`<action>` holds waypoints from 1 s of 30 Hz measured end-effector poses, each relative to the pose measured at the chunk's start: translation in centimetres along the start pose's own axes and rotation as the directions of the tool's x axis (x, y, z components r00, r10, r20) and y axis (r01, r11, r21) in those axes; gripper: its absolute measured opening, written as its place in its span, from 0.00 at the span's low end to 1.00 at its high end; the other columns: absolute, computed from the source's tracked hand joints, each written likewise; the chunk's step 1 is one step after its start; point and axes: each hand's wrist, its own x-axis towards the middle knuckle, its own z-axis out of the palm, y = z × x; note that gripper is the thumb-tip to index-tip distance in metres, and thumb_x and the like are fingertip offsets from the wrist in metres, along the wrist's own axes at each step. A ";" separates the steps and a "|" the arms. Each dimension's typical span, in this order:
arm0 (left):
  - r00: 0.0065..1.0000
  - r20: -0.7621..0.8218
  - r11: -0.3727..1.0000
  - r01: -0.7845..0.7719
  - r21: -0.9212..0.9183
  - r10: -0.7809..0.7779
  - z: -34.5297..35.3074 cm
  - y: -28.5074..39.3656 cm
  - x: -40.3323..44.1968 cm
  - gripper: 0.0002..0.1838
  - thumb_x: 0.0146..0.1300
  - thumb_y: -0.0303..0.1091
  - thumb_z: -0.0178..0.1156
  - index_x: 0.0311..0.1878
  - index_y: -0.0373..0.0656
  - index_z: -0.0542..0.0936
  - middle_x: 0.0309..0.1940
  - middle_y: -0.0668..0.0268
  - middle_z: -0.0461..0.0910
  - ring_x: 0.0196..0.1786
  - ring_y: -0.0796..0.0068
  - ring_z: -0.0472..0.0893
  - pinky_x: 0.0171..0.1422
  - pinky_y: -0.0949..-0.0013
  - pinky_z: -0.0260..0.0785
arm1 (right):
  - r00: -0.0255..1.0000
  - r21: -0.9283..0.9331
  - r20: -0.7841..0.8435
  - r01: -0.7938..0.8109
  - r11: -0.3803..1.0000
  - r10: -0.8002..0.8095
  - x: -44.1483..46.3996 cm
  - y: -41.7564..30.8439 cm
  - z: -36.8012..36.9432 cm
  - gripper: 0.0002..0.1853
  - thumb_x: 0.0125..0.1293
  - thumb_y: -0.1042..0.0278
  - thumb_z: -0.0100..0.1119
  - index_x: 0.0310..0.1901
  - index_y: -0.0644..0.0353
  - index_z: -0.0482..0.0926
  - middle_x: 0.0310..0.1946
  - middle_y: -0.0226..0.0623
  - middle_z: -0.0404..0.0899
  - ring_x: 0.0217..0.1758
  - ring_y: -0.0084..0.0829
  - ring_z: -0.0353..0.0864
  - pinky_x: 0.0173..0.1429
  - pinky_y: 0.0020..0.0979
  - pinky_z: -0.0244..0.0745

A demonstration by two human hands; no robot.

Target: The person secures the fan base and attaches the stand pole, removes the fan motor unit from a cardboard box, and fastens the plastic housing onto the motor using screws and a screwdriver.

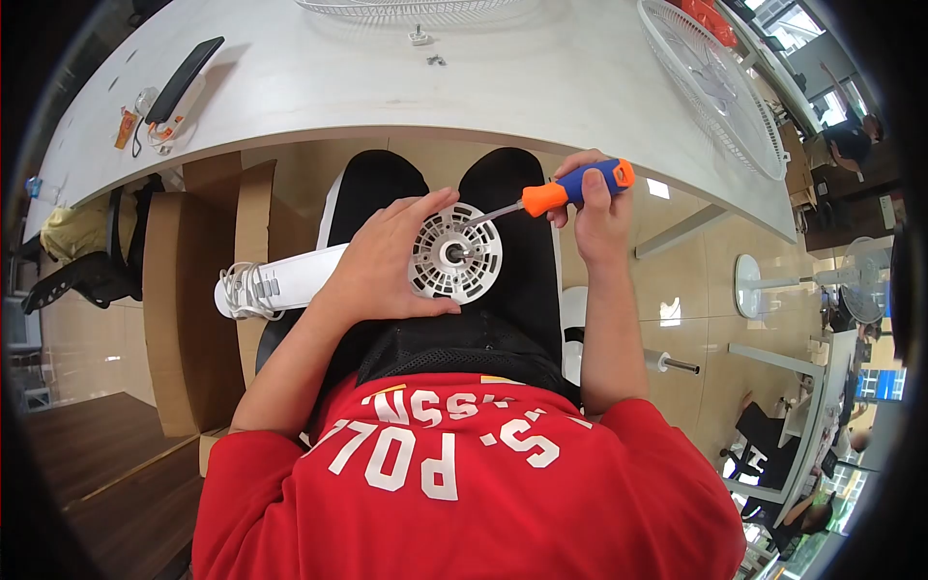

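Observation:
A white, round fan motor housing (483,275) with slotted vents and a central shaft rests on my lap. My left hand (387,256) is wrapped round its left side, thumb and fingers gripping the rim. From the housing a long white body (290,280) with a coiled cord (249,290) extends to the left. In my right hand (599,213) is a screwdriver (578,187) with a blue and orange handle. Its metal shaft slants down to the left, and the tip meets the upper part of the housing face. Whether a screw sits under the tip, I cannot tell.
On the white table (387,97) lie small metal screws (437,60), a small white part (419,36), a black phone-like device (184,79) and a fan grille (715,82). An open cardboard box (174,319) stands at my left. A white stand fan (749,285) is at the right.

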 end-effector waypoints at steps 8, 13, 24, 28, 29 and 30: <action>0.997 0.065 0.999 0.049 0.007 -0.049 -0.3 0.3 0.2 0.66 0.37 0.51 0.88 0.81 0.42 0.65 0.76 0.56 0.77 0.72 0.48 0.77 0.78 0.51 0.68 | 0.997 0.006 -0.026 -0.072 0.997 0.072 0.0 -0.4 0.9 0.17 0.80 0.53 0.64 0.42 0.62 0.83 0.28 0.35 0.84 0.20 0.19 0.78 0.25 0.22 0.74; 0.998 -0.024 0.998 -0.055 0.012 0.055 0.3 -0.4 0.0 0.59 0.37 0.50 0.88 0.75 0.43 0.70 0.75 0.56 0.77 0.72 0.49 0.78 0.77 0.51 0.70 | 0.994 -0.022 -0.037 -0.104 0.994 0.103 0.0 -0.5 1.2 0.16 0.80 0.55 0.65 0.42 0.62 0.83 0.32 0.34 0.85 0.23 0.19 0.80 0.26 0.21 0.74; 1.000 0.004 1.000 0.020 0.001 -0.020 0.0 0.1 -0.1 0.62 0.35 0.51 0.88 0.77 0.44 0.71 0.74 0.57 0.78 0.71 0.50 0.79 0.76 0.52 0.70 | 1.000 -0.102 0.014 -0.026 0.994 0.028 -0.2 -0.2 1.0 0.19 0.79 0.52 0.65 0.45 0.64 0.82 0.30 0.38 0.83 0.24 0.24 0.82 0.24 0.23 0.76; 0.998 -0.043 0.999 -0.046 -0.015 0.045 0.2 -0.6 -0.2 0.63 0.35 0.53 0.89 0.78 0.46 0.70 0.72 0.59 0.80 0.70 0.50 0.79 0.76 0.51 0.69 | 0.998 0.018 0.054 -0.033 0.999 0.032 -0.5 -0.1 0.6 0.14 0.75 0.58 0.72 0.45 0.62 0.84 0.30 0.32 0.84 0.24 0.18 0.81 0.30 0.21 0.77; 0.998 -0.042 0.999 -0.046 -0.016 0.045 0.2 -0.6 -0.2 0.63 0.35 0.53 0.89 0.78 0.46 0.70 0.72 0.59 0.80 0.70 0.50 0.79 0.76 0.51 0.69 | 0.998 0.019 0.053 -0.034 0.999 0.033 -0.6 -0.1 0.5 0.14 0.75 0.58 0.72 0.45 0.62 0.84 0.30 0.32 0.84 0.24 0.18 0.81 0.30 0.21 0.77; 0.998 -0.036 0.999 -0.044 -0.007 0.044 0.1 -0.5 -0.2 0.62 0.35 0.54 0.89 0.77 0.45 0.71 0.73 0.59 0.80 0.70 0.50 0.79 0.76 0.50 0.69 | 0.998 0.007 0.054 -0.033 0.999 0.033 -0.7 -0.2 0.5 0.14 0.75 0.57 0.73 0.45 0.62 0.84 0.29 0.32 0.84 0.24 0.18 0.81 0.30 0.21 0.77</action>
